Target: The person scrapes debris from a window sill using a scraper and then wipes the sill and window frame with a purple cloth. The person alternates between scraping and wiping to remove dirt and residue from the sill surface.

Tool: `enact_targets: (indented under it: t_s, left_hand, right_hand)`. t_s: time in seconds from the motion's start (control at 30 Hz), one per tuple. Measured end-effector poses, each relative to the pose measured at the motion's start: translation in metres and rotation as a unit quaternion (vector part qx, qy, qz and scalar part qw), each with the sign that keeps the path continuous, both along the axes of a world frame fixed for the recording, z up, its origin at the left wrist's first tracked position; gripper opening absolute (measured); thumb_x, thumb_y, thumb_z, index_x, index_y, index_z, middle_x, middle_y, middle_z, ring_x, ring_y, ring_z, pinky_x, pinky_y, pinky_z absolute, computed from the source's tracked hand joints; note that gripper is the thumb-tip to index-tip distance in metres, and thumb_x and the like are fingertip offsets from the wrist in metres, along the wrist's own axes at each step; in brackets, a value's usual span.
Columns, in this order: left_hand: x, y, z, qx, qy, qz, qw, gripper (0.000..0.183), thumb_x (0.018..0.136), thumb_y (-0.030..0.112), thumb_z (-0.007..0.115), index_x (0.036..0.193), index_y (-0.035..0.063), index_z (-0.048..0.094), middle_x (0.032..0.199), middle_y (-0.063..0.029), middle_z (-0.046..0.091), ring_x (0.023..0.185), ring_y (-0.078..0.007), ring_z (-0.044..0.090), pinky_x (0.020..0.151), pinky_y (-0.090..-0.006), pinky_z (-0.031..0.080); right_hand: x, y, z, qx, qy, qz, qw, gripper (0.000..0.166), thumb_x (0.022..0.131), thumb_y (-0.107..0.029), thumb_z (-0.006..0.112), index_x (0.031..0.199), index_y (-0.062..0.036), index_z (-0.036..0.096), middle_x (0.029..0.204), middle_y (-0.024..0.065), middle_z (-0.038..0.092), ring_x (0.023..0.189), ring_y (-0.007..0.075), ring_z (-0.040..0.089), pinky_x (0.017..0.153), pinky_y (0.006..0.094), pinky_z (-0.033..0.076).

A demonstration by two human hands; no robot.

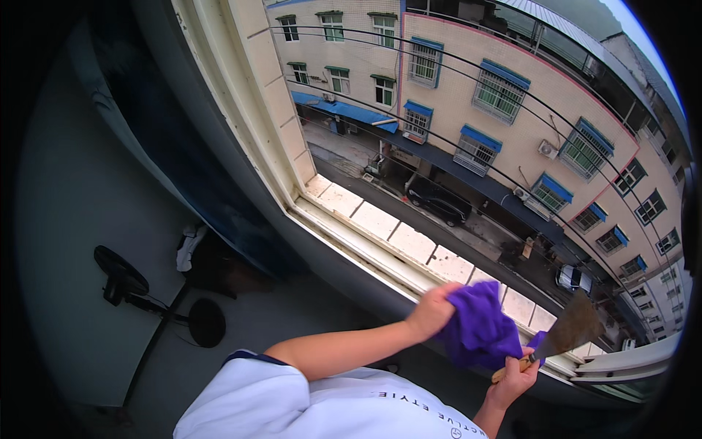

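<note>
My left hand grips one end of a purple cloth above the inner edge of a window sill. At the lower right, my right hand is closed around the wooden handle of a putty knife, whose broad, stained metal blade points up and to the right. Part of the cloth lies against that hand, behind the knife handle. Under the cloth run the white window track and the tiled outer sill, which has dark joints and specks of dirt.
The window stands open above a street with a dark parked car and a facing building. Overhead cables cross the view. A sliding sash is at the right. Indoors, a black fan and a dark blue curtain are to the left.
</note>
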State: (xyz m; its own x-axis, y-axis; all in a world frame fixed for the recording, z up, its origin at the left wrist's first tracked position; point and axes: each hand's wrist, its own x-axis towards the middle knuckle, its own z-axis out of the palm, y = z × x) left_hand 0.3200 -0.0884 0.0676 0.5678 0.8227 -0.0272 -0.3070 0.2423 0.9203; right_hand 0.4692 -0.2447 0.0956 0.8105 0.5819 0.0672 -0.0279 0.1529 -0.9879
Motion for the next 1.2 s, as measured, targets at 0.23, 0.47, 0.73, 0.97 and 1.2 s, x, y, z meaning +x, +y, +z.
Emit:
enact_targets:
  t_s: [0.23, 0.47, 0.73, 0.97, 1.2]
  left_hand:
    - [-0.168, 0.066, 0.023, 0.019, -0.077, 0.462, 0.883, 0.021, 0.095, 0.005, 0.044, 0.105, 0.0029, 0.062, 0.097, -0.0039, 0.065, 0.088, -0.0106, 0.059, 0.081, -0.0246, 0.048]
    - [-0.273, 0.087, 0.013, 0.055, -0.019, 0.591, 0.805, 0.027, 0.098, 0.010, 0.041, 0.116, 0.0017, 0.059, 0.111, -0.0049, 0.062, 0.099, -0.0143, 0.058, 0.089, -0.0267, 0.046]
    - [-0.236, 0.094, 0.058, 0.247, -0.029, 0.512, 0.822, 0.034, 0.100, 0.018, 0.040, 0.129, 0.0030, 0.047, 0.122, -0.0075, 0.054, 0.110, -0.0197, 0.054, 0.099, -0.0319, 0.040]
    - [-0.233, 0.124, -0.020, 0.412, 0.576, 0.451, 0.543, 0.024, 0.084, 0.027, 0.057, 0.095, 0.0057, 0.054, 0.103, -0.0137, 0.056, 0.100, -0.0322, 0.053, 0.088, -0.0446, 0.040]
    - [-0.255, 0.114, 0.008, 0.385, 0.617, 0.388, 0.566, 0.028, 0.079, 0.021, 0.061, 0.102, 0.0058, 0.058, 0.097, -0.0092, 0.061, 0.092, -0.0330, 0.054, 0.078, -0.0424, 0.045]
  right_hand:
    - [-0.061, 0.075, 0.019, -0.035, -0.038, 0.199, 0.979, 0.012, 0.081, 0.005, 0.062, 0.087, -0.0030, 0.056, 0.074, -0.0026, 0.052, 0.061, 0.0032, 0.043, 0.054, 0.0176, 0.034]
    - [-0.114, 0.145, 0.022, 0.001, -0.266, 0.308, 0.914, 0.017, 0.066, 0.009, 0.057, 0.080, -0.0002, 0.054, 0.071, 0.0113, 0.051, 0.064, 0.0262, 0.050, 0.059, 0.0328, 0.041]
    - [-0.135, 0.187, 0.037, 0.039, -0.298, 0.285, 0.910, 0.019, 0.065, 0.010, 0.055, 0.080, -0.0010, 0.055, 0.071, 0.0110, 0.051, 0.064, 0.0263, 0.050, 0.059, 0.0327, 0.042]
    - [-0.132, 0.187, 0.026, 0.004, -0.317, 0.301, 0.899, 0.019, 0.064, 0.010, 0.055, 0.079, -0.0015, 0.055, 0.067, 0.0080, 0.046, 0.058, 0.0214, 0.045, 0.056, 0.0300, 0.038]
    - [-0.122, 0.188, 0.019, 0.004, -0.313, 0.306, 0.899, 0.019, 0.064, 0.010, 0.054, 0.079, -0.0015, 0.056, 0.064, 0.0043, 0.042, 0.055, 0.0143, 0.040, 0.052, 0.0266, 0.034]
